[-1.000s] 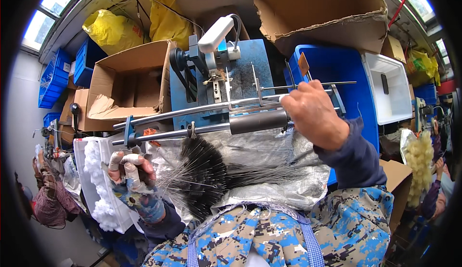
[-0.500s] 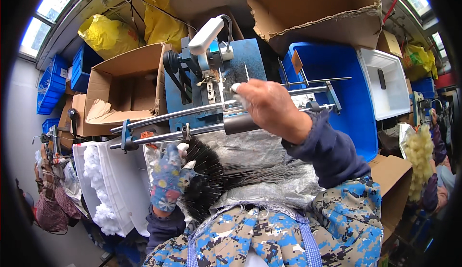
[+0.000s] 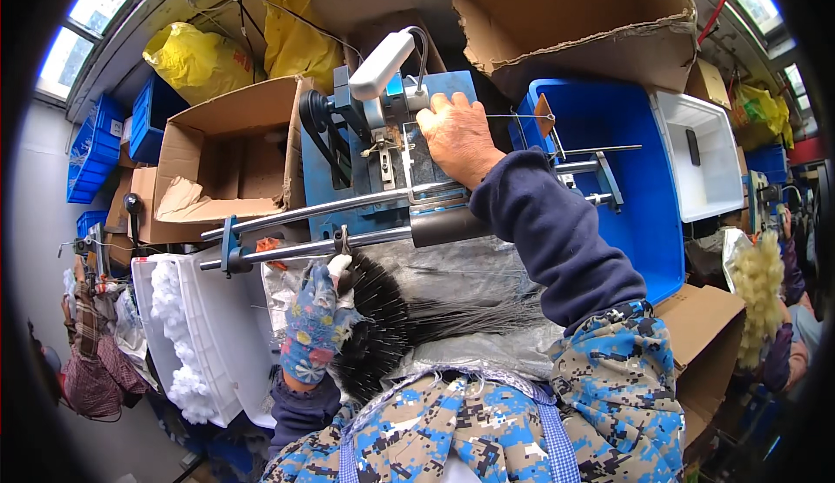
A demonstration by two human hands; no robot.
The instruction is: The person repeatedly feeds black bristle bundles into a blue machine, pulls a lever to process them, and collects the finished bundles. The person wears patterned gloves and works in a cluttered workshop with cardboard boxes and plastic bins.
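Observation:
My left hand (image 3: 315, 313), in a blue flower-patterned glove with white fingertip covers, is closed on the edge of a round black bristle brush (image 3: 374, 326). Its fingertips meet the brush just below a small clamp (image 3: 341, 241) on the front metal bar (image 3: 287, 252). Over the blue machine (image 3: 330, 174), my bare right hand (image 3: 459, 139) has its fingers curled down at the metal plate. A thin wire (image 3: 515, 117) runs out to the right from beside that hand; whether the fingers grip it is hidden. Dark loose filaments (image 3: 461, 313) lie on a silver sheet (image 3: 487, 265) before me.
A blue bin (image 3: 648, 248) and a white tub (image 3: 700, 170) stand right. Cardboard boxes (image 3: 217, 170) and a white box with fluffy white tufts (image 3: 178, 344) are left. Metal bars cross in front of the machine. Other people (image 3: 96, 352) work at both sides.
My right hand has moved up and slightly left, from above the dark roller to the machine plate. The left hand and brush have shifted slightly; its fingertips have drawn together under the clamp.

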